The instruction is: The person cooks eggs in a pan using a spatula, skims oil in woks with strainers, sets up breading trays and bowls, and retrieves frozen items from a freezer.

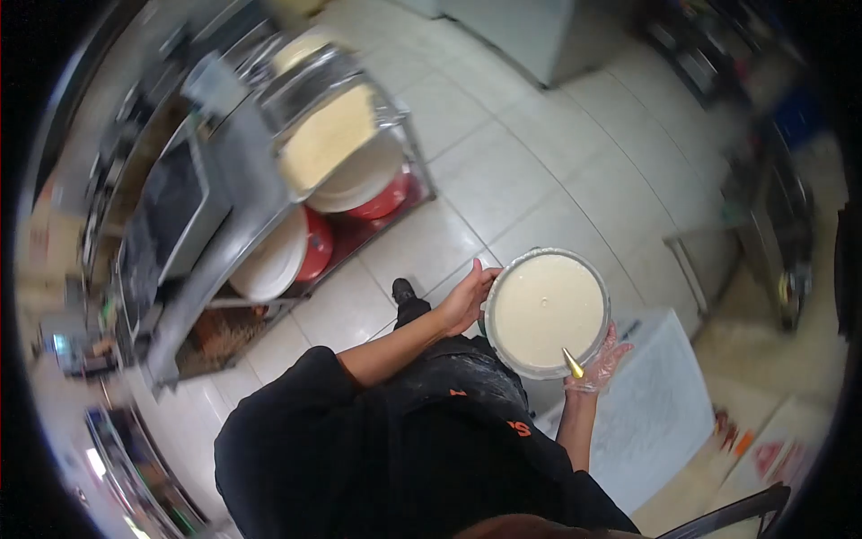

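A round metal-rimmed bowl of pale, smooth batter (pixel 546 304) is held up in front of my body, over the tiled floor. My left hand (pixel 467 298) is bare and grips the bowl's left side, thumb up along the rim. On the opposite side, my right hand (pixel 603 361), in a clear plastic glove, supports the bowl from the lower right, with its fingers partly hidden beneath. Near that edge a shiny gold and silver cone-shaped piece (pixel 572 362) shows against the batter, close to the gloved hand.
At left stands a steel table (pixel 247 180) carrying a dark tray (pixel 175 211). Red tubs (pixel 316 247) with white lids sit on its lower shelf, beside a container of pale yellow contents (pixel 330 135). A whitish bin or lid (pixel 646 404) is close to my right arm.
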A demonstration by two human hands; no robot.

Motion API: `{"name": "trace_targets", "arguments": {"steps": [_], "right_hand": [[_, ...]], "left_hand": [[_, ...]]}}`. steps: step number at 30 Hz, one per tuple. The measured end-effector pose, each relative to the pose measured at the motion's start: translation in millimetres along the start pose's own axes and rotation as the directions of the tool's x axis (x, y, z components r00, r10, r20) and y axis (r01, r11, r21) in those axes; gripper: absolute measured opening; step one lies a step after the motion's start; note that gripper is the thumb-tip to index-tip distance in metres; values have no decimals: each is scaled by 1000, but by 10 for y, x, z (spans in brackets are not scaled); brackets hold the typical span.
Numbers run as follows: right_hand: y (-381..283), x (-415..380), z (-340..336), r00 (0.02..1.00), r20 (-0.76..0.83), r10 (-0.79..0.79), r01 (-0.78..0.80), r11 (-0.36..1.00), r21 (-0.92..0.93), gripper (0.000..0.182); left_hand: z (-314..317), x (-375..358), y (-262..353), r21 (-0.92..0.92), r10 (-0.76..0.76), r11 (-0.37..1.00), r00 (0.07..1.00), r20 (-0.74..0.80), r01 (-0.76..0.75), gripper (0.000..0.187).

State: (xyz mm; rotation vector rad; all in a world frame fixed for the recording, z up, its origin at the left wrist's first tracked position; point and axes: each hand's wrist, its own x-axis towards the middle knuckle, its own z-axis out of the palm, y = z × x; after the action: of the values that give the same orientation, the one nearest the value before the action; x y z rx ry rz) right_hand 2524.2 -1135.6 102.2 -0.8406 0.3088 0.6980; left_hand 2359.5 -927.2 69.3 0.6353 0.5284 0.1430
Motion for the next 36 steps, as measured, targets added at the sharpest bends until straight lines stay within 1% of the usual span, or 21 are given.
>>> {"name": "trace_targets", "arguments": {"steps": [3, 5, 8, 9, 11, 12, 13, 14, 16, 17, 19, 21, 22, 23, 24, 26, 28, 30, 32, 34, 36], "right_hand": [[-104, -363, 605, 994, 51, 98, -88, 983, -164, 76], [-49, -539, 961, 978, 124, 170, -120, 934, -336, 83], [-6, -952, 1663, 924, 301, 237, -53, 857, -512, 84], [33, -1159, 1877, 917, 309, 251, -45, 838, -544, 84], [-122, -917, 2081, 858, 329, 394, -207, 852, -481, 82], [-47, -940, 2310, 845, 344, 409, -205, 842, -498, 82], [44, -923, 2476, 777, 429, 460, -222, 839, -497, 80], [47, -948, 2641, 738, 469, 485, -229, 834, -503, 80], [127, -1042, 2997, 634, 534, 559, -268, 807, -525, 77], [672, -888, 3053, 583, 525, 620, -317, 769, -556, 75], [1078, -817, 3504, 518, 572, 636, -269, 756, -597, 72], [1565, -636, 3615, 468, 584, 663, -257, 734, -628, 69], [1692, -751, 3755, 444, 561, 699, -284, 704, -651, 68], [1857, -743, 3807, 439, 494, 750, -342, 649, -680, 67], [2061, -739, 3935, 438, 498, 748, -330, 650, -685, 67], [2400, -609, 4057, 504, 406, 762, -299, 595, -746, 67], [2576, -527, 4179, 462, 418, 782, -335, 590, -735, 65], [2697, -484, 4286, 495, 398, 773, -281, 575, -768, 73], [2831, -391, 4329, 523, 368, 769, -310, 573, -758, 71], [2982, -255, 4313, 495, 414, 764, -298, 597, -745, 59], [3098, -187, 4295, 498, 431, 753, -283, 611, -739, 58]], "left_hand": [[230, -840, 366, -46, 86, 995, 995, -46, -88, 79], [209, -1341, 578, -59, 158, 984, 973, -167, -170, 82], [309, -2052, 891, -94, 284, 947, 936, -207, -308, 83], [309, -2326, 963, -98, 306, 937, 924, -228, -334, 84], [624, -2310, 975, -57, 368, 913, 874, -318, -405, 84], [645, -2468, 1105, -42, 397, 897, 843, -364, -441, 84], [694, -2601, 1215, -2, 448, 872, 799, -400, -490, 85], [769, -2717, 1276, 3, 463, 863, 787, -407, -506, 85], [839, -2960, 1403, 30, 539, 799, 692, -480, -601, 83], [380, -2962, 1393, -4, 538, 769, 651, -536, -639, 81], [87, -2998, 1572, -5, 577, 711, 587, -568, -703, 80], [-211, -3027, 1637, -2, 570, 666, 511, -644, -746, 77], [-300, -3164, 1696, -1, 577, 657, 504, -642, -754, 77], [-456, -3209, 1721, 4, 552, 684, 513, -657, -730, 78], [-656, -3242, 1796, 30, 570, 683, 507, -647, -730, 80], [-912, -3176, 1913, 19, 552, 682, 498, -669, -731, 80], [-1137, -3083, 1991, -3, 543, 637, 451, -709, -771, 83], [-1344, -2986, 2057, 4, 541, 645, 452, -709, -764, 83], [-1498, -2921, 2064, 15, 542, 660, 462, -702, -751, 84], [-1604, -2871, 2113, -10, 528, 645, 454, -717, -764, 87], [-1633, -2863, 2175, -21, 538, 647, 475, -696, -763, 90]]}}
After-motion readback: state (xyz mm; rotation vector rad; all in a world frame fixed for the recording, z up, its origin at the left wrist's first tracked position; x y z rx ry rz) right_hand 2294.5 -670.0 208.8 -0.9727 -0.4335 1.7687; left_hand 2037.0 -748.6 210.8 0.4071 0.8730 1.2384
